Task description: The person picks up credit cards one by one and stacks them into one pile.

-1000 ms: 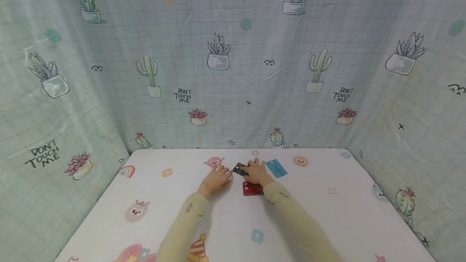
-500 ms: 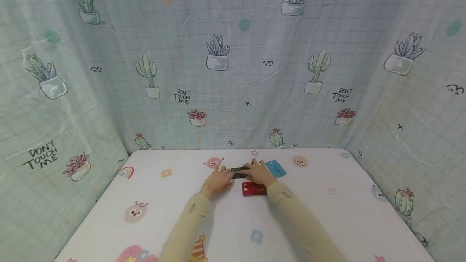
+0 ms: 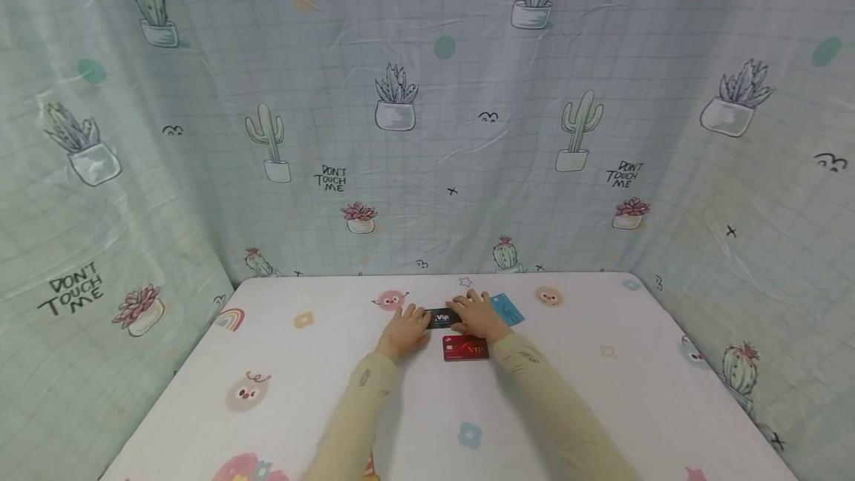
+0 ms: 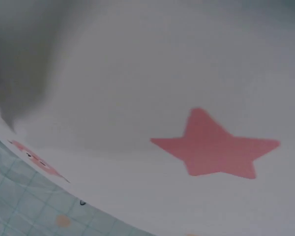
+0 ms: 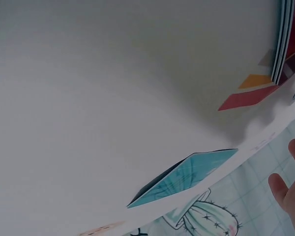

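Note:
A black card (image 3: 442,318) with pale "Vip" lettering lies level between my two hands near the back of the table. My left hand (image 3: 404,334) holds its left end, with the thumb lower than the other fingers. At the card's right end, my right hand (image 3: 477,315) grips with thumb and forefinger. Its other fingers are spread in the right wrist view. Just in front lies a red VIP card (image 3: 465,348), and the right wrist view shows several stacked card edges (image 5: 281,42) beneath it. A blue card (image 3: 508,309) lies slanted beyond the right hand.
The white tabletop (image 3: 427,407) carries printed flowers, faces and a rainbow. Behind it and along both sides hangs a pale curtain (image 3: 320,243) with cactus prints, meeting the table's back edge. A printed pink star (image 4: 211,147) fills part of the left wrist view.
The black card has turned from slanted to level. My right fingers have slid off its face to its right end, uncovering the lettering. My left hand has shifted slightly right, to its left end.

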